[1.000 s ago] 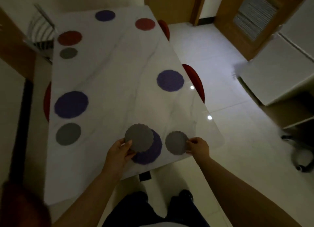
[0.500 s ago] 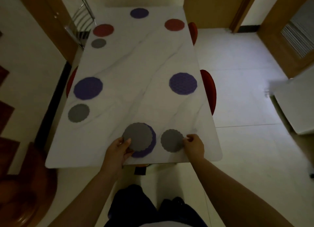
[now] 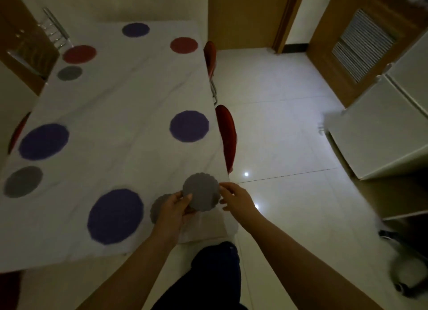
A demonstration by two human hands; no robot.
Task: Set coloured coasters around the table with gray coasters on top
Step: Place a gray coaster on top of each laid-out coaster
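Observation:
My left hand (image 3: pixel 176 209) holds a gray scalloped coaster (image 3: pixel 201 191) above the white marble table (image 3: pixel 120 96), near its front right corner. My right hand (image 3: pixel 236 199) pinches that coaster's right edge. A second gray coaster (image 3: pixel 157 207) lies flat on the table, partly hidden under my left hand. Just left of it lies a large purple coaster (image 3: pixel 115 216) with nothing on it. More purple coasters lie at the left (image 3: pixel 44 141), the right (image 3: pixel 189 126) and the far end (image 3: pixel 135 29). Red coasters sit far right (image 3: pixel 184 45) and far left (image 3: pixel 80 54).
Gray coasters lie beside the left purple one (image 3: pixel 23 181) and beside the far left red one (image 3: pixel 69 73). Red chairs (image 3: pixel 228 136) are tucked along the table's right side. A white cabinet (image 3: pixel 382 124) stands to the right across the tiled floor.
My left hand has carried its gray coaster rightwards off the near purple coaster. My right hand has let go of the gray coaster on the table and come to the held one.

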